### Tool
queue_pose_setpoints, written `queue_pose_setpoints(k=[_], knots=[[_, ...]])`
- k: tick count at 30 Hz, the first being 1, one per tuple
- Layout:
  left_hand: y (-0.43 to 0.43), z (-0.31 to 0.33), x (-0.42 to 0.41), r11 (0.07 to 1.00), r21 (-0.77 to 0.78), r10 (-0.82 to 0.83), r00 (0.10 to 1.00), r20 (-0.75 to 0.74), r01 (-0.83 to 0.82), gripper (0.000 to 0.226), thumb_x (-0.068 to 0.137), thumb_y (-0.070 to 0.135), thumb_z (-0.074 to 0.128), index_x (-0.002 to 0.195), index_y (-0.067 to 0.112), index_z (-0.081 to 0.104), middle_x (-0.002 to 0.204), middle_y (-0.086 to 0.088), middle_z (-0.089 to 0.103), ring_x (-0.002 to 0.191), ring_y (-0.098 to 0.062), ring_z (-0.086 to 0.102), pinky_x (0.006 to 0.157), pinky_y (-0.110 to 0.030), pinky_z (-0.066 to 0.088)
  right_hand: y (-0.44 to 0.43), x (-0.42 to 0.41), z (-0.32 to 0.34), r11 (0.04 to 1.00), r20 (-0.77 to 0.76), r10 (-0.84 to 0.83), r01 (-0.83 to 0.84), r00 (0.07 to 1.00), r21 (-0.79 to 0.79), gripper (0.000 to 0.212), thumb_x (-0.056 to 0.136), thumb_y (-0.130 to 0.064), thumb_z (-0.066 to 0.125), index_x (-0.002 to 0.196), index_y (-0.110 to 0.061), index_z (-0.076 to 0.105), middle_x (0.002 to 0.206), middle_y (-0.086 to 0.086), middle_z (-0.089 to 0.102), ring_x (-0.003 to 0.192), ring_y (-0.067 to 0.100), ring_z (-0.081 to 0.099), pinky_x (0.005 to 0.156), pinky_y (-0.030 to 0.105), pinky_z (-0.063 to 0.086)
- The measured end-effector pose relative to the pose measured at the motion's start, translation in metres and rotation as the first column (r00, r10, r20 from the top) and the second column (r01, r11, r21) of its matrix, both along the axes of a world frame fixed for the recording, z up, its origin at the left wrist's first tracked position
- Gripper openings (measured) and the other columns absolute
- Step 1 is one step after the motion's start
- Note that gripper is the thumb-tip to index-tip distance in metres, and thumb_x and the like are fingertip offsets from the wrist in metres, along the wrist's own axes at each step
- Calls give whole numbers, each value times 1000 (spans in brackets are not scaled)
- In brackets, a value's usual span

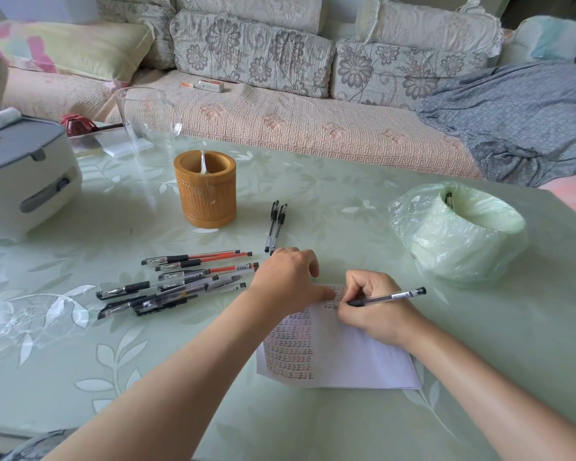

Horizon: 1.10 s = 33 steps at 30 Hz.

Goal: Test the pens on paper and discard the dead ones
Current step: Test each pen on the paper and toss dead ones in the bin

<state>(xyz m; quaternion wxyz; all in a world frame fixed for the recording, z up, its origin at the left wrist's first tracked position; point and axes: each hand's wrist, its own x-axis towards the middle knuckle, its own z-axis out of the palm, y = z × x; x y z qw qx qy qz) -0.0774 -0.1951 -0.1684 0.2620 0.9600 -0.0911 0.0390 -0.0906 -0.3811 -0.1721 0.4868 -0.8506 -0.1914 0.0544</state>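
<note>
Pen in use: a clear pen (384,298) with a black cap end, tilted, its tip down on the paper.
Right grip: the right grip (369,307) pinches this pen with curled fingers and thumb, and it rests on the top of the paper.
Paper: a white sheet (353,361) lies flat on the table, close to the person. Its left side is full of small rows of marks, some black and some red.
Left grip: the left grip (286,277) is laid on the top left corner of the paper. It presses down and holds nothing, and its thumb points at the pen tip.
Pen pile: many pens (180,287) lie in a heap left of the left grip. Some are black and some are red.
Two pens: two black pens (275,227) lie side by side, just behind the left grip, apart from the heap.
Bin: a small bin (459,234) lined with a pale green bag stands to the right of the paper. A dark pen top (449,199) pokes up inside it.
Cup: a brown wooden cup (205,189) stands upright behind the heap.
Table: a green table (80,327) with white leaf shapes.
Farther back: a glass jug (150,118), a white box with a grey lid (24,181) at the left, and a sofa (280,118) with flower cushions.
</note>
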Motion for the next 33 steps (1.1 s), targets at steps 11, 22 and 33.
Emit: queue_pose_setpoints(k=[11, 22, 33], knots=[[2, 2, -1, 1000, 14, -22, 1000, 2, 22, 45, 69, 57, 75, 94, 24, 59, 87, 4, 51, 86, -14, 43, 72, -28, 38, -2, 1, 5, 984, -108, -80, 96, 991, 150, 22, 71, 0, 64, 63, -10, 46, 52, -3, 42, 49, 12, 34, 49, 26, 26], [32, 25, -5, 981, 71, -172, 980, -95, 179, 30, 85, 36, 69, 113, 26, 64, 96, 10, 57, 83, -10, 57, 73, -20, 44, -2, 2, 18, 932, -242, -130, 202, 962, 302, 35, 96, 4, 51, 108, -20, 74, 77, 6, 67, 51, 14, 55, 40, 25, 43], [32, 25, -9, 995, 27, -100, 995, -8, 100, 11, 86, 24, 70, 96, 24, 64, 88, 10, 62, 78, -9, 58, 64, -16, 43, -4, 0, 44, 917, -312, 3, 122, 950, 381, 31, 99, 4, 40, 113, -15, 61, 88, 11, 56, 55, 23, 57, 52, 36, 52]])
